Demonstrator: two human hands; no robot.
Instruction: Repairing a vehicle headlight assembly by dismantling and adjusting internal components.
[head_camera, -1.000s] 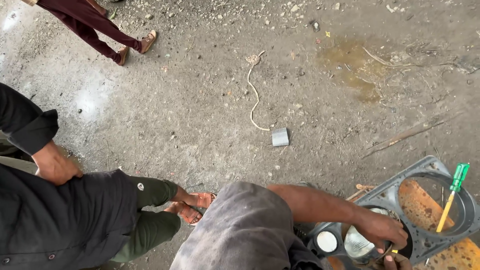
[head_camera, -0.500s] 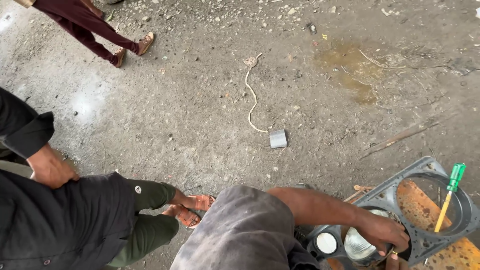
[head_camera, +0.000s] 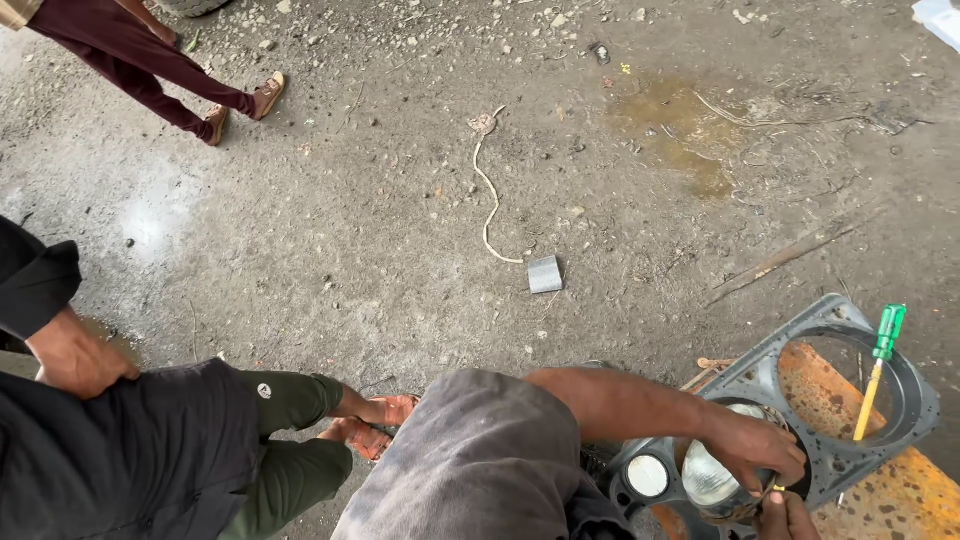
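Note:
My left hand (head_camera: 752, 450) reaches out of a grey sleeve (head_camera: 470, 460) and curls over the rim of a round glass headlamp (head_camera: 706, 476). The lamp sits in a grey plastic frame (head_camera: 835, 312) with round openings. A smaller round lamp (head_camera: 647, 476) sits in the frame to the left. Only the knuckles of my right hand (head_camera: 786, 514) show at the bottom edge, touching the lamp's rim from below; its grip is hidden. A green-handled screwdriver (head_camera: 878, 362) lies across the frame's right opening.
The frame rests on a rusty orange metal sheet (head_camera: 905, 500). A person in black top and green trousers (head_camera: 280, 440) crouches at the left, sandalled feet (head_camera: 375, 425) close to my sleeve. Another person's legs (head_camera: 150, 70) walk at top left. A small grey block (head_camera: 545, 273) and a cord (head_camera: 488, 200) lie on the dirty concrete.
Both my hands stay on the headlamp, shifting only slightly. The view has drifted a little. The crouching person and the frame hold their places.

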